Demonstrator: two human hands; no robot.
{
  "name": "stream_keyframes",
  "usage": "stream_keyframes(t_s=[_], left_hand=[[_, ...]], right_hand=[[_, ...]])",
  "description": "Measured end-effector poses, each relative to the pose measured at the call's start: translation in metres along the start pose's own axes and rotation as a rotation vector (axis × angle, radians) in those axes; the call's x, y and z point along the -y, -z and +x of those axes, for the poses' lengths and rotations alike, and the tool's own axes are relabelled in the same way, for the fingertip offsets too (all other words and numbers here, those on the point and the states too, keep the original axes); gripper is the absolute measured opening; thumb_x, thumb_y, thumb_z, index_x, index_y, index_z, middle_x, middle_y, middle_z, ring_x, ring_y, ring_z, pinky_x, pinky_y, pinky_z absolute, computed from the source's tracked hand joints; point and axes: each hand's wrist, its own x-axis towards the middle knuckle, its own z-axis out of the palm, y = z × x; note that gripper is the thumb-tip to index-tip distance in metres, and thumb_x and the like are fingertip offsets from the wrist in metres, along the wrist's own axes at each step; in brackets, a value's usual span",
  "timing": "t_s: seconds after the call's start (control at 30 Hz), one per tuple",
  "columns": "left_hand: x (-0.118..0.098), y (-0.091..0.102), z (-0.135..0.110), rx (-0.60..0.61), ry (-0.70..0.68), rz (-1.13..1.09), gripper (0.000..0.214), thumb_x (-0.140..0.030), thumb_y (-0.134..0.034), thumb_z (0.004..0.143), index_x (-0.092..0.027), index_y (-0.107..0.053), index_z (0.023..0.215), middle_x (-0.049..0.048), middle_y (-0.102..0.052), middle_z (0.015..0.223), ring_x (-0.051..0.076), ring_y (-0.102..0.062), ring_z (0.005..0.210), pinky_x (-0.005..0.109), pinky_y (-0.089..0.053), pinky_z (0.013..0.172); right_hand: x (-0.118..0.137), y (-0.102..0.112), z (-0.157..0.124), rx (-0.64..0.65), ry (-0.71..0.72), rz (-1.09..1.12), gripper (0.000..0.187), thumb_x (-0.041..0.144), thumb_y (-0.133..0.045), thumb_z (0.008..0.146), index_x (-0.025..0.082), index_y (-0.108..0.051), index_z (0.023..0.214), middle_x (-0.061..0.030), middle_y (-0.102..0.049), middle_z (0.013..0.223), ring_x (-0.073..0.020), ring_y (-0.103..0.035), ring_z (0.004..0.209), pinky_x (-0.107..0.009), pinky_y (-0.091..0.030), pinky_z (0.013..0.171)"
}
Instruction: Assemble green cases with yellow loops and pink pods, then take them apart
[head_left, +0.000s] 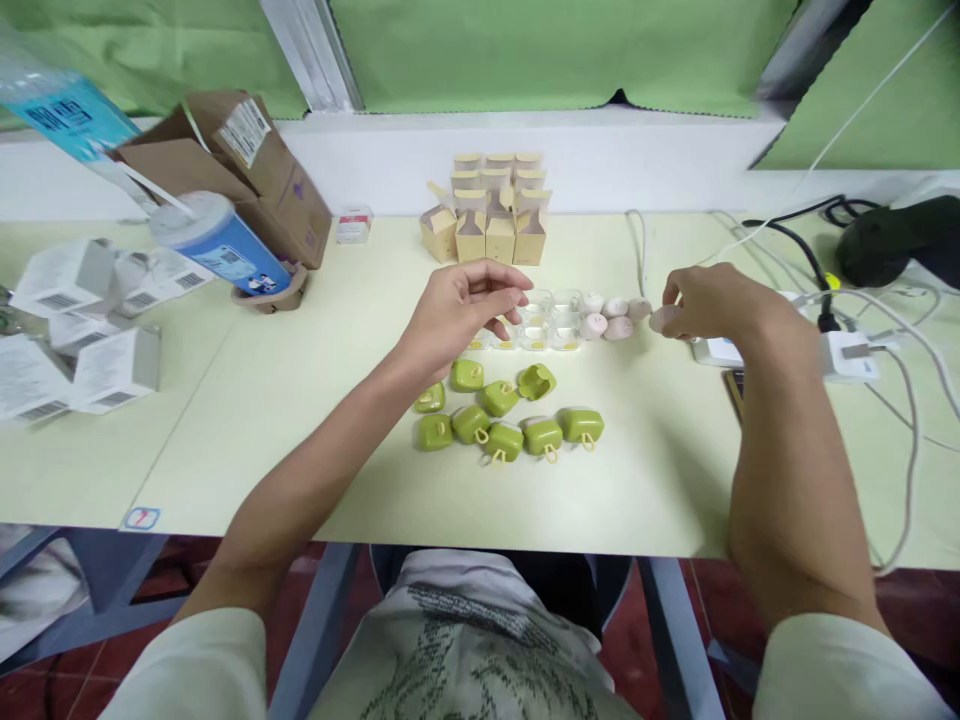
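My right hand (701, 300) pinches a pale pinkish egg-shaped piece (662, 319) between thumb and fingers, just right of a cluster of similar egg-shaped pieces (618, 328) on the table. Loosely curled, my left hand (472, 308) hovers at the left part of two rows of small clear cups (534, 337). A gap shows between its thumb and index finger, and I see nothing held there. Yellow spots show in some cups; my left hand hides others. Nearer to me lie several green rounded cases (544, 436) with pale yellow loops. One green case (537, 381) shows its hollow side.
Small open beige boxes (501, 238) stand behind the cups. At left are white boxes (116, 370), a blue-and-white cup (217, 240) and a brown carton (262, 170). A power strip (847, 357) with tangled cables and a dark object (900, 245) occupy the right.
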Motion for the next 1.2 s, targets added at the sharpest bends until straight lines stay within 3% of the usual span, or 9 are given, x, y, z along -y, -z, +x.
stream_keyframes(t_s=[0.07, 0.17, 0.63, 0.73, 0.93, 1.2], left_hand=[[0.000, -0.002, -0.001, -0.002, -0.014, -0.001, 0.008, -0.011, -0.084, 0.085, -0.015, -0.081, 0.091, 0.0029, -0.079, 0.084, 0.011, -0.073, 0.072, 0.020, -0.058, 0.060], [0.000, -0.003, -0.002, 0.000, -0.030, 0.000, 0.008, -0.009, -0.081, 0.085, -0.015, -0.081, 0.091, 0.0024, -0.078, 0.083, 0.011, -0.072, 0.071, 0.020, -0.058, 0.060], [0.002, -0.003, -0.003, 0.044, -0.063, 0.055, 0.005, -0.012, -0.080, 0.086, -0.016, -0.081, 0.090, 0.0042, -0.078, 0.089, 0.011, -0.071, 0.073, 0.020, -0.058, 0.060], [0.003, -0.002, -0.004, 0.043, -0.055, 0.063, 0.005, -0.012, -0.081, 0.087, -0.015, -0.081, 0.090, 0.0048, -0.079, 0.092, 0.011, -0.071, 0.073, 0.020, -0.058, 0.060], [0.003, -0.001, -0.003, 0.064, -0.051, 0.085, 0.006, -0.010, -0.079, 0.089, -0.015, -0.081, 0.091, 0.0052, -0.081, 0.095, 0.010, -0.071, 0.072, 0.019, -0.058, 0.060], [0.004, -0.001, -0.003, 0.074, -0.063, 0.088, 0.008, -0.009, -0.078, 0.089, -0.015, -0.082, 0.091, 0.0047, -0.081, 0.094, 0.010, -0.071, 0.072, 0.019, -0.059, 0.060]], right_hand=[[-0.004, -0.009, 0.015, 0.086, -0.036, 0.045, 0.025, 0.007, -0.081, 0.083, 0.019, -0.072, 0.103, -0.0118, -0.080, 0.084, -0.0299, -0.077, 0.085, -0.038, -0.051, 0.069], [-0.007, -0.018, 0.026, 0.139, -0.049, 0.106, 0.022, 0.012, -0.083, 0.083, 0.021, -0.072, 0.099, -0.0069, -0.079, 0.076, -0.0286, -0.079, 0.085, -0.036, -0.055, 0.070], [-0.011, -0.025, 0.035, 0.118, 0.016, 0.130, 0.021, 0.013, -0.085, 0.078, 0.025, -0.069, 0.083, -0.0066, -0.082, 0.083, -0.0297, -0.081, 0.089, -0.038, -0.059, 0.073], [-0.013, -0.028, 0.039, 0.090, 0.017, 0.114, 0.025, 0.017, -0.088, 0.078, 0.026, -0.069, 0.092, -0.0064, -0.081, 0.080, -0.0334, -0.082, 0.093, -0.040, -0.059, 0.074], [-0.024, -0.032, 0.047, 0.082, 0.008, 0.169, 0.055, 0.027, -0.091, 0.077, 0.027, -0.063, 0.125, -0.0042, -0.083, 0.087, -0.0351, -0.084, 0.097, -0.042, -0.060, 0.076], [-0.023, -0.029, 0.042, 0.122, 0.009, 0.196, 0.060, 0.032, -0.090, 0.080, 0.030, -0.056, 0.130, -0.0101, -0.083, 0.103, -0.0419, -0.081, 0.106, -0.051, -0.062, 0.083]])
